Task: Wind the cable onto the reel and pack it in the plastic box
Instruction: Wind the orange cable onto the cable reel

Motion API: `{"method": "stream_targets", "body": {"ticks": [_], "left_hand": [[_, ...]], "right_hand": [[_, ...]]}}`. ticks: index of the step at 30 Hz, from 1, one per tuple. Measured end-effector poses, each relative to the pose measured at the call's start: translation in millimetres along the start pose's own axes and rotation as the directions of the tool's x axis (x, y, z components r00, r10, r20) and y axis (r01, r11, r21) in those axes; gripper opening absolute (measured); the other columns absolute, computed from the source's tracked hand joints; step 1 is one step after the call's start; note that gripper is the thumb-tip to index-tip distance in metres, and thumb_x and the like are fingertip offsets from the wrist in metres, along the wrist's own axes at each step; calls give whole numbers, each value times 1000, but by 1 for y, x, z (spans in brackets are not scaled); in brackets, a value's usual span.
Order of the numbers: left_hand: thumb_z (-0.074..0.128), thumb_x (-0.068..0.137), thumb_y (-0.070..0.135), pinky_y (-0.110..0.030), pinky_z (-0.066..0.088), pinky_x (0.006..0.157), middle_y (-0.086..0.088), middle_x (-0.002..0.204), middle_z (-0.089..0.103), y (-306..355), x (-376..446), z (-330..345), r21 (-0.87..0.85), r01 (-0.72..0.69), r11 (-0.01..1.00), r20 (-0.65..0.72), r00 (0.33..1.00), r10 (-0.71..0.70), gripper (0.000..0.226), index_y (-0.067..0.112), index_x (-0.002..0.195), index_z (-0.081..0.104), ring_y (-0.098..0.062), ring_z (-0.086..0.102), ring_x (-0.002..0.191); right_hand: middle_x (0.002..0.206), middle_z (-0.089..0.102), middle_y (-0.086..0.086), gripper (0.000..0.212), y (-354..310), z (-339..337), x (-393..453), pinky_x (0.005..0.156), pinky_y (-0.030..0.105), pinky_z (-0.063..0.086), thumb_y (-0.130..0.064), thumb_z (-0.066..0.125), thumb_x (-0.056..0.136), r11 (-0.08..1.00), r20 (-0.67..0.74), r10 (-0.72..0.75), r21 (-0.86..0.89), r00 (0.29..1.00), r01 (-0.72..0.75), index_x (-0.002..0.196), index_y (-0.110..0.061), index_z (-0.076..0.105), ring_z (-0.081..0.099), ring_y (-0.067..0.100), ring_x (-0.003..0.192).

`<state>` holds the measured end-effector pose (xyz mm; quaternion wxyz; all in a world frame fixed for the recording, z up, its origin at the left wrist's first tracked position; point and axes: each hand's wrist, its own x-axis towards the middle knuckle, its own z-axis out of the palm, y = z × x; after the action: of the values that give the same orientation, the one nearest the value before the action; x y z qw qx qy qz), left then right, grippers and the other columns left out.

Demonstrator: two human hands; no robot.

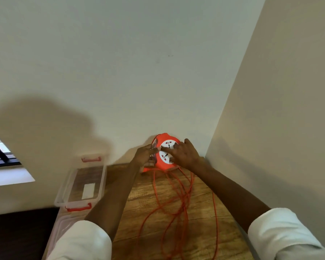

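Observation:
An orange cable reel [164, 139] with a white socket face stands tilted up at the far end of the wooden table, close to the wall. My left hand [144, 156] grips its left rim, where the orange cable [182, 199] meets it. My right hand [186, 153] lies over the right side of the reel, fingers curled on the white socket face. Long loose loops of the cable hang from the reel and spread over the table toward me. A clear plastic box [64, 190] with red latches stands open at the table's left.
The wooden table [201, 199] sits in a corner, with a wall behind and another on the right. The box's clear lid [58, 228] lies near the left edge, closer to me. A window ledge [7, 175] shows at far left.

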<state>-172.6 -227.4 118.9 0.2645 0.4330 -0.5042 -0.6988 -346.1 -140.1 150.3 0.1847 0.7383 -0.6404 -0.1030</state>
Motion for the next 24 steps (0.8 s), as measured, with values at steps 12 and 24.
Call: {"method": "stream_targets", "body": {"ticks": [12,24], "left_hand": [[73,90,22,-41,60,88,0,116,74,-42,-24,55,-415,-274,867,-209,957,203,37,32,125,66,-23,71,107],[74,88,26,-34,60,69,-9,105,72,-7,-7,12,-308,-118,944,-162,984,71,46,13,131,62,-29,69,93]], "right_hand": [[124,69,8,71,-23,-18,25,66,27,53,-53,78,79,-510,673,534,740,512,-439,132,-12,56,70,24,95],[101,74,-4,22,6,-7,7,83,35,54,-40,57,95,409,133,621,786,773,-463,107,-27,71,69,19,96]]}}
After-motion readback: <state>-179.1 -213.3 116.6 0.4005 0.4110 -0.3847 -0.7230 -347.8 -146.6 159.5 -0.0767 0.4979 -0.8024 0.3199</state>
